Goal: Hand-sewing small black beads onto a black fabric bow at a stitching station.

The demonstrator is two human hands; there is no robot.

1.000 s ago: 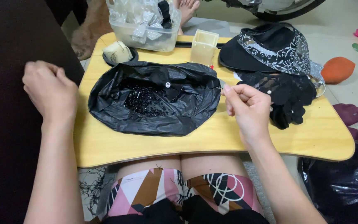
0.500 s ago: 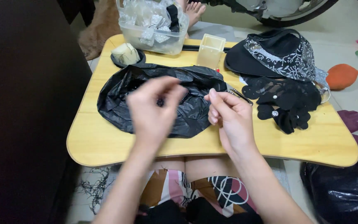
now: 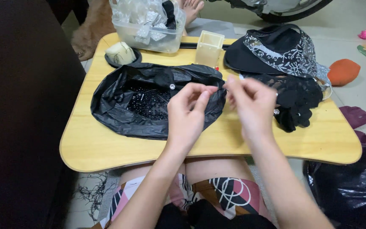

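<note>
Hands meet above the desk: left hand and right hand pinch something tiny; black bag at nine o'clock.

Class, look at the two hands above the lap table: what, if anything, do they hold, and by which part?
It cannot be told: left hand and right hand pinch fingertips together, anything between them too small to see.

Open black plastic bag of beads mid-table; clear plastic tub of wrapped packets behind it.
</note>
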